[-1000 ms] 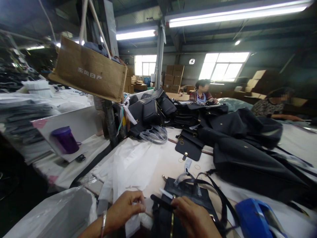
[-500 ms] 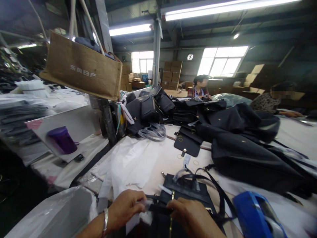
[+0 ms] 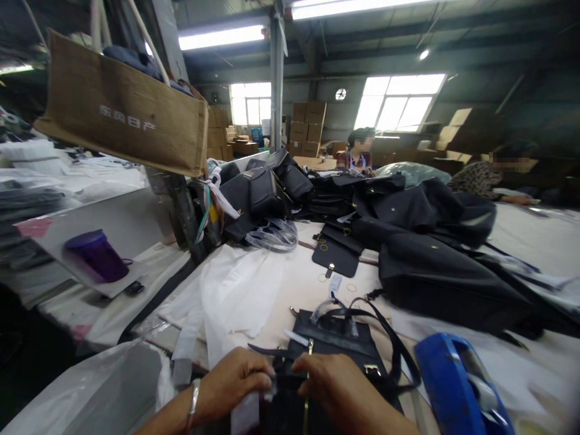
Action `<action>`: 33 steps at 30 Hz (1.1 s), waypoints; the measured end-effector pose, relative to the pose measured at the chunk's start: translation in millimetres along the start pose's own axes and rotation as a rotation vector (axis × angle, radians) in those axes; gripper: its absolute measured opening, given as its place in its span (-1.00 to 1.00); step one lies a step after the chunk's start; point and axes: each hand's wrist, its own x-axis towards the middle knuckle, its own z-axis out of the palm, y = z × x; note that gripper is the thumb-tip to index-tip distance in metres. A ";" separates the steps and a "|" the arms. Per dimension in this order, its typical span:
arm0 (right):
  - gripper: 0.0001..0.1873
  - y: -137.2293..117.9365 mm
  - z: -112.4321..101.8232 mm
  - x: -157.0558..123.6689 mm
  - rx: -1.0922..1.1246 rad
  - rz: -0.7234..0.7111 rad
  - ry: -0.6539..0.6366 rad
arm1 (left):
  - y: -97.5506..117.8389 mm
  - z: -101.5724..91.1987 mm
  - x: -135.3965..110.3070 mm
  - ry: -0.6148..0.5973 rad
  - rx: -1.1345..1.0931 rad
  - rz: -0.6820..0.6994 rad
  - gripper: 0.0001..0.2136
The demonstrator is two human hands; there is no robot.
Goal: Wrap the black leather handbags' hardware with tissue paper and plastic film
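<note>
A black handbag (image 3: 338,329) with gold zips and a buckle lies in front of me, its top handle partly wrapped in clear plastic. At the bag's left side my left hand (image 3: 238,382) is closed, with a bit of clear plastic film (image 3: 272,386) at its fingertips. My right hand (image 3: 338,383) pinches a short black strap at the bag's front, beside the gold zip; its fingertips partly hide the strap. A loose strap end (image 3: 267,350) sticks out above my left hand. The bag's lower part is covered by my right hand and the frame edge.
To the right stands a blue tape dispenser (image 3: 446,368). Black bags (image 3: 435,266) pile up behind, near a flat black flap piece (image 3: 338,251). White sheets (image 3: 235,290) and a plastic bag (image 3: 104,386) lie left. A tan tote (image 3: 127,103) hangs upper left; two people sit beyond.
My hands have drawn slightly closer together at the strap, and the strap's end now pokes out above my left hand. The view has shifted a little.
</note>
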 end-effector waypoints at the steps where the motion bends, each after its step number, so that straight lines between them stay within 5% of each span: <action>1: -0.56 -0.6 0.0 0.6 0.024 -0.002 -0.017 | 1.2 0.2 0.7 -0.007 -0.003 0.000 -0.86; 5: -0.53 2.4 -3.9 -3.0 0.139 -0.044 -0.028 | 0.1 -3.4 0.7 -0.046 -0.019 0.000 -0.81; 14: -0.64 5.4 -10.8 -10.5 0.234 -0.074 0.012 | 0.6 -2.0 1.5 -0.008 0.355 0.160 -0.61; 21: -0.50 7.3 -7.4 -16.0 0.195 -0.082 0.039 | 14.7 -1.3 14.3 0.008 0.478 0.221 -0.63; 33: -0.57 29.2 -3.3 -42.1 0.200 -0.050 0.178 | 41.5 7.7 21.7 0.009 0.520 0.263 -0.74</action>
